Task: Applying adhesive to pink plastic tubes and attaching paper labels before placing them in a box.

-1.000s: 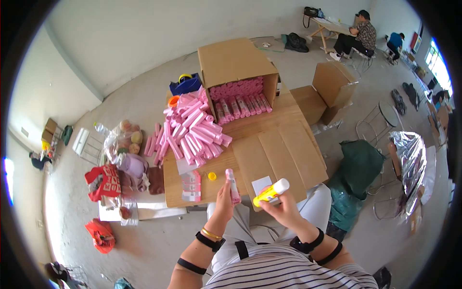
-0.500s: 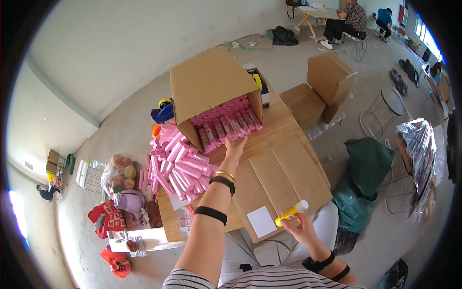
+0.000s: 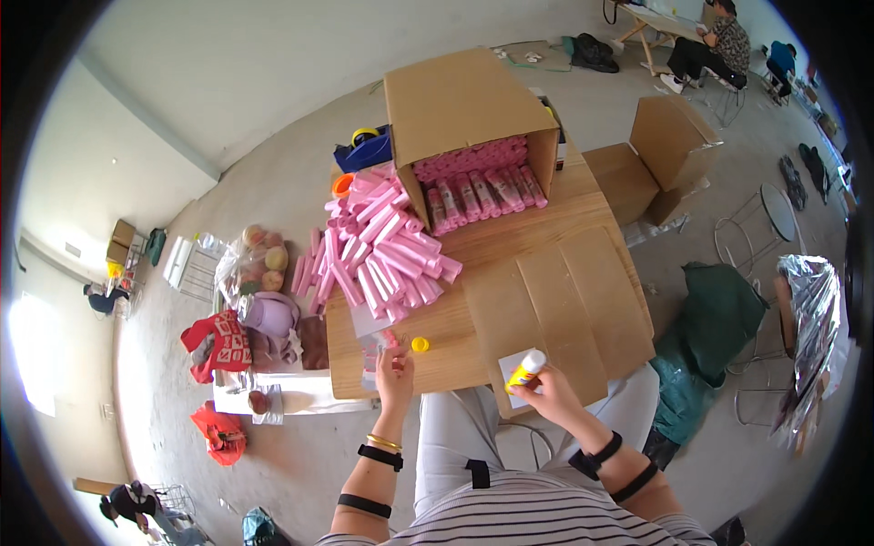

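Observation:
My right hand [image 3: 543, 389] grips a yellow glue stick [image 3: 527, 368] with a white end, held over a white paper square [image 3: 512, 366] on a flattened cardboard sheet [image 3: 564, 300]. Down at the table's near left edge, my left hand [image 3: 395, 375] has its fingers pinched together beside small printed labels [image 3: 371, 353]; what sits between the fingertips is too small to make out. A yellow cap [image 3: 420, 345] lies just right of that hand. Beyond it is a heap of pink rolls [image 3: 382, 250]. Labelled pink rolls [image 3: 487, 196] line the mouth of an open cardboard box [image 3: 469, 100].
A blue tape dispenser [image 3: 369, 153] and an orange ring [image 3: 342, 186] stand left of the box. Bags and fruit [image 3: 264, 259] sit left of the wooden table [image 3: 455, 359]. An open carton [image 3: 651, 173] and green sacks [image 3: 706, 328] are at the right. Another person [image 3: 719, 50] sits far off.
My left hand has come back from the labelled rolls at the box to the labels by the near edge. The right hand with the glue stick has shifted slightly over the white paper.

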`<act>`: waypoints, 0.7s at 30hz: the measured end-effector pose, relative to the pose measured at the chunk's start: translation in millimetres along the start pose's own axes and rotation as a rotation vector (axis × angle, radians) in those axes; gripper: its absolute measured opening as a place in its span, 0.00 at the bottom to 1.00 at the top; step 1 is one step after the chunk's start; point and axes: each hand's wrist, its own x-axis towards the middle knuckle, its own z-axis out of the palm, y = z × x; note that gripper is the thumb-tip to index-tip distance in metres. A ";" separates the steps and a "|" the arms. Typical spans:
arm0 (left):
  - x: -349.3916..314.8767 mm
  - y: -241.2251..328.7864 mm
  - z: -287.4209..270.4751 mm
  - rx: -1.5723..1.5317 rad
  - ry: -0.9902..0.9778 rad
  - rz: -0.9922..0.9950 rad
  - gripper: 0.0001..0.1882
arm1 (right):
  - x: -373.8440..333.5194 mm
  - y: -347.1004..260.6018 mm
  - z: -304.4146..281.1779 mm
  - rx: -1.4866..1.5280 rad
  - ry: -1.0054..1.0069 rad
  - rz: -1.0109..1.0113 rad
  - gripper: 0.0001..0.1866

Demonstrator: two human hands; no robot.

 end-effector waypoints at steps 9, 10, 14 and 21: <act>13.7 -42.9 -29.6 0.073 0.129 -0.033 0.11 | 54.9 10.5 90.4 -0.296 0.059 -0.140 0.10; 18.2 -49.0 -31.9 0.109 0.149 -0.033 0.11 | 60.8 14.6 96.7 -0.321 0.074 -0.154 0.10; 31.5 -54.3 -42.5 0.156 0.159 -0.034 0.13 | 80.8 20.2 112.3 -0.428 0.136 -0.182 0.12; 100.1 -49.5 -30.3 0.160 0.143 -0.017 0.15 | 100.1 16.5 111.6 -0.448 0.141 -0.155 0.19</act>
